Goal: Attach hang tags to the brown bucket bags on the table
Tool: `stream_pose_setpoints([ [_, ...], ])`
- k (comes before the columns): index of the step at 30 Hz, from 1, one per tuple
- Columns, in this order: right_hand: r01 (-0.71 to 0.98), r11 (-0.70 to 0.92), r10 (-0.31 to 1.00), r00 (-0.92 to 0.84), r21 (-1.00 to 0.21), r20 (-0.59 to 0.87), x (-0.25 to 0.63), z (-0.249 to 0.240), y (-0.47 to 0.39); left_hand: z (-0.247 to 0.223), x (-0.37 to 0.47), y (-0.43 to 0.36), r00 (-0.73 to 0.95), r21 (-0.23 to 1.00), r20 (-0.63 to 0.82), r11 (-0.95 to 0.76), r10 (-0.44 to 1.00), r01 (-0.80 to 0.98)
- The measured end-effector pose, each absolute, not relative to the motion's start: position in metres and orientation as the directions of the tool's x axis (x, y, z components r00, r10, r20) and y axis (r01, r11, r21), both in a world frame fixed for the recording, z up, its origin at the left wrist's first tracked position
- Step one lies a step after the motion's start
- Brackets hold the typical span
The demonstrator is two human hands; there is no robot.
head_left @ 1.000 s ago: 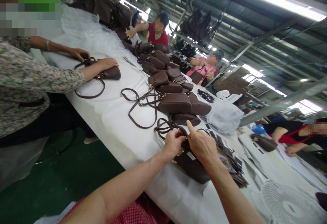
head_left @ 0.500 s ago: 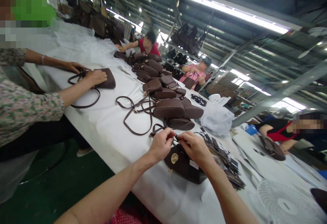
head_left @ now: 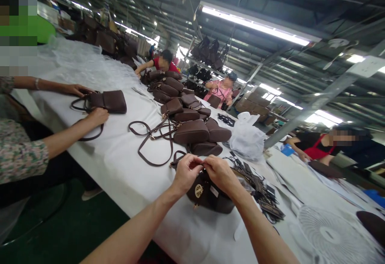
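A dark brown handbag point(head_left: 221, 204) lies on the table below my hands, with a round gold emblem point(head_left: 199, 191) and a small white label point(head_left: 214, 191) on its front. Over its top edge, my left hand point(head_left: 185, 175) is closed in a pinch. My right hand point(head_left: 221, 174) pinches right beside it, fingertips nearly touching the left ones. Whatever small dark piece they hold is mostly hidden by the fingers. Just right of the bag lies a heap of dark tags with cords point(head_left: 264, 193).
Brown handbags point(head_left: 191, 131) with long straps point(head_left: 155, 163) lie piled ahead on the white-covered table point(head_left: 120, 151). Clear plastic bags point(head_left: 246, 135) sit right of them; a white fan point(head_left: 331, 232) stands near right. At left, a co-worker's hands point(head_left: 98, 116) handle another brown bag point(head_left: 114, 102).
The view has shifted slightly, moving the scene leftward. My fingertips have come closer together, covering the dark piece seen between them before. The left co-worker's nearer hand has moved down off the bag's front.
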State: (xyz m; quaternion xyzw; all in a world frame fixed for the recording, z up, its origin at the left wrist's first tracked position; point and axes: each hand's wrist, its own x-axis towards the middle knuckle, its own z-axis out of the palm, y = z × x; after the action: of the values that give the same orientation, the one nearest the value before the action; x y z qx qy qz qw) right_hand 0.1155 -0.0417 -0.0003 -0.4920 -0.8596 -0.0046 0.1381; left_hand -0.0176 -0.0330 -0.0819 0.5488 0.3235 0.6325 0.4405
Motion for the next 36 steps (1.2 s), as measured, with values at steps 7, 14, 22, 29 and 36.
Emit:
stream_pose_setpoints([
  [7, 0.865, 0.496, 0.849, -0.465, -0.077, 0.252, 0.1148, -0.0008, -0.0404, -0.0735, -0.0153, -0.0391, -0.109, 0.785, 0.615, -0.619, 0.781, -0.014],
  [14, 0.871, 0.479, 0.863, -0.445, -0.108, 0.241, 0.1138, 0.0001, -0.0392, -0.0786, -0.0136, -0.0355, -0.111, 0.753, 0.658, -0.654, 0.745, 0.073],
  [22, 0.858, 0.499, 0.846, -0.452, -0.119, 0.284, 0.1148, 0.0002, -0.0408, -0.0736, -0.0175, -0.0333, -0.059, 0.823, 0.568, -0.566, 0.821, 0.046],
  [29, 0.883, 0.462, 0.863, -0.424, -0.087, 0.275, 0.1131, 0.0007, -0.0408, -0.0725, -0.0192, -0.0345, -0.057, 0.841, 0.542, -0.540, 0.839, 0.037],
  [36, 0.890, 0.446, 0.875, -0.412, -0.094, 0.254, 0.1115, 0.0036, -0.0400, -0.0726, -0.0176, -0.0386, -0.060, 0.829, 0.552, -0.555, 0.832, -0.065],
])
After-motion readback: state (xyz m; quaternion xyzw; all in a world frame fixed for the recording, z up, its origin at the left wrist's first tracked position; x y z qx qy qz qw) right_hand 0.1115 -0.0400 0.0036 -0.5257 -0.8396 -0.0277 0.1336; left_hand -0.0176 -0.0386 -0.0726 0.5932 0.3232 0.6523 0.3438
